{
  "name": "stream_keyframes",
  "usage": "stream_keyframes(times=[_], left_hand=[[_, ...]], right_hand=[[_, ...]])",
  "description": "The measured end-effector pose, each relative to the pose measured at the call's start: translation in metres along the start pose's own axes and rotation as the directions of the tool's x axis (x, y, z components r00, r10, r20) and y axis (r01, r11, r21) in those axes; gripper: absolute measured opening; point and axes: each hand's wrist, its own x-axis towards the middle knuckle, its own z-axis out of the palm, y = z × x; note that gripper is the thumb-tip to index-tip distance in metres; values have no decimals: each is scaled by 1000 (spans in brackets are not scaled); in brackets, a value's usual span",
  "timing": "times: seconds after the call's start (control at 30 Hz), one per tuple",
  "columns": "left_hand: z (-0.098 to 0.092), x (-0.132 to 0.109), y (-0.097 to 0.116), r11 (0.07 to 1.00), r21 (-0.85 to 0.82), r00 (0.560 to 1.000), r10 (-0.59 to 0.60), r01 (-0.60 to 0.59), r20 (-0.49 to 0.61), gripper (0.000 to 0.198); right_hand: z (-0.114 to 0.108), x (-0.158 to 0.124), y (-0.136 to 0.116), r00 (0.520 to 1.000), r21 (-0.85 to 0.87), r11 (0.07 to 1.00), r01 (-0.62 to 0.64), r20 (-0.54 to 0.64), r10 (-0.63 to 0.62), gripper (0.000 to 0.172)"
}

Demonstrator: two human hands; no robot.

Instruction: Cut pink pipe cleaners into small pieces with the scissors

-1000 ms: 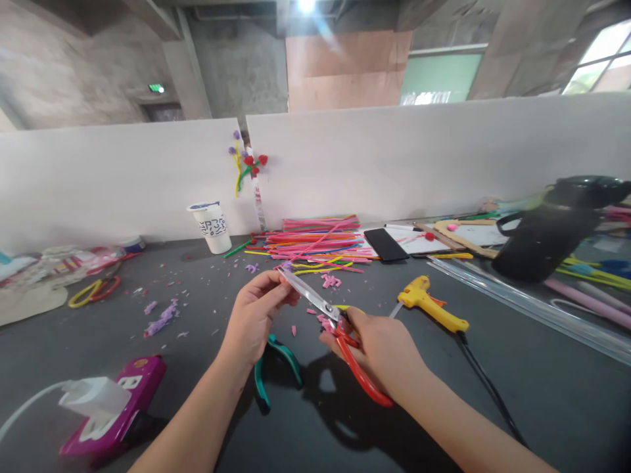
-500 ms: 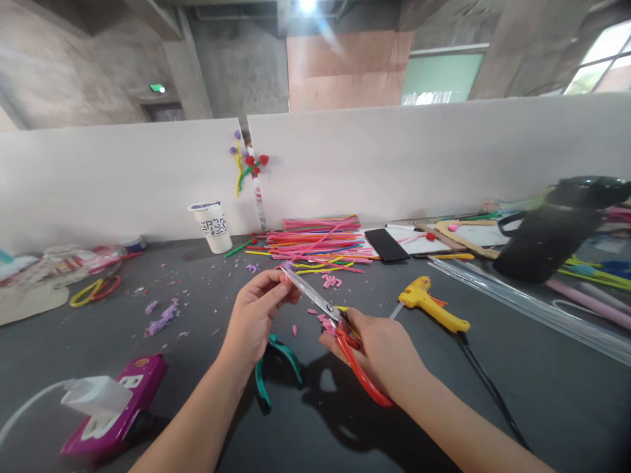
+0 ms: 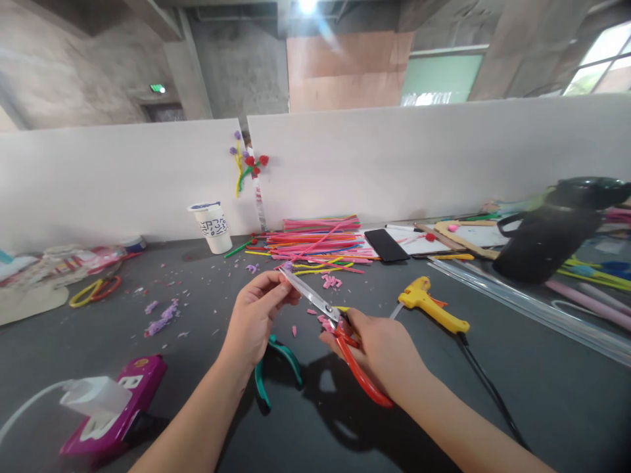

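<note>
My right hand (image 3: 382,345) is closed round the red handles of a pair of scissors (image 3: 313,299). The scissor blades look nearly together and their tips reach my left fingertips. My left hand (image 3: 259,305) is closed in a pinch; what lies between its fingers is too small and hidden to name. Below it on the dark table rest teal-handled pliers (image 3: 293,364), their head partly covered by my left hand. Short pink pieces (image 3: 332,282) lie near the blades, and lilac pieces (image 3: 162,318) lie to the left.
Behind my hands lies a pile of pink pipe cleaners (image 3: 315,243) beside a black phone (image 3: 386,246). A paper cup (image 3: 211,226) stands left. On the right are a yellow glue gun (image 3: 434,305), clear rods (image 3: 532,309) and a black jug (image 3: 547,230). A magenta power strip (image 3: 148,374) sits front left.
</note>
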Motion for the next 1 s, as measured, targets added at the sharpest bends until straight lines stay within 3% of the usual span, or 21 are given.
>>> stream_keyframes(times=[0.5, 0.6, 0.7, 0.8, 0.87, 1.0], left_hand=[[-1, 0, 1, 998, 22, 999, -54, 54, 3, 6], [1, -1, -1, 983, 96, 982, -164, 155, 96, 6], [6, -5, -6, 939, 221, 918, -316, 265, 241, 7], [12, -10, -12, 895, 312, 852, -414, 318, 320, 9], [14, -13, -13, 875, 341, 828, -454, 345, 330, 10], [16, -15, -12, 856, 377, 805, -485, 355, 343, 7]], right_hand=[[-2, 0, -2, 998, 221, 973, -63, 17, 60, 26], [-2, 3, -3, 989, 498, 855, -144, 56, 134, 22], [-6, 7, -4, 965, 778, 570, -263, 211, 158, 16], [-11, 8, -5, 961, 897, 346, -276, 249, 122, 17], [-12, 8, -5, 961, 912, 304, -276, 257, 102, 15], [-12, 8, -3, 943, 870, 369, -328, 322, 78, 8]])
